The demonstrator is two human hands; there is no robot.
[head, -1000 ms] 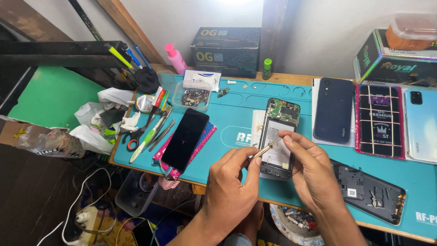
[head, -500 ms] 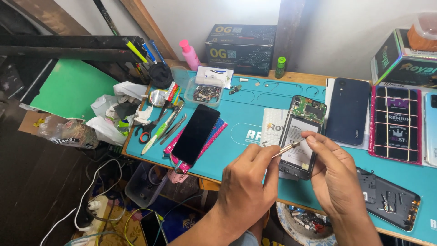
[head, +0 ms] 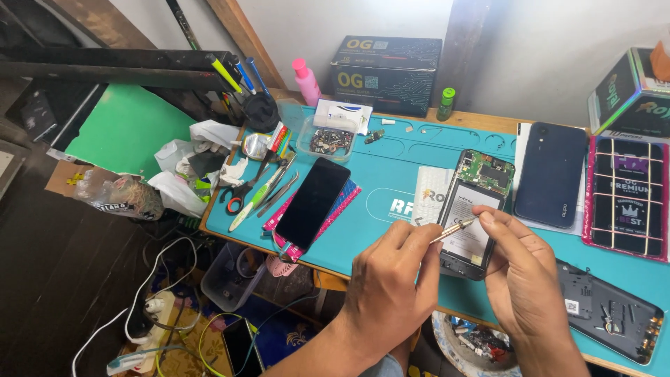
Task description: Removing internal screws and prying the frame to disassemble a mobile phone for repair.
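Observation:
An opened phone [head: 474,209] with its battery and green circuit board exposed lies on the teal work mat [head: 391,164]. My left hand [head: 391,286] and my right hand [head: 520,276] meet over its lower half. Between their fingertips they hold a thin metal screwdriver [head: 453,229], its tip over the battery. The right hand also rests against the phone's lower right edge. The removed black back cover [head: 607,311] lies to the right of my right hand.
A black screen panel [head: 313,202] lies on pink sheets at mat left, beside scissors and tweezers [head: 262,188]. A dark blue phone [head: 551,174], a patterned packet [head: 628,195], a clear parts tray [head: 328,139], dark boxes [head: 387,73], a pink bottle [head: 306,80] sit around. Cables cover the floor [head: 153,314].
The view has shifted so the table sits further right and lower. Both hands stay on the screwdriver over the open phone, with only small finger movement.

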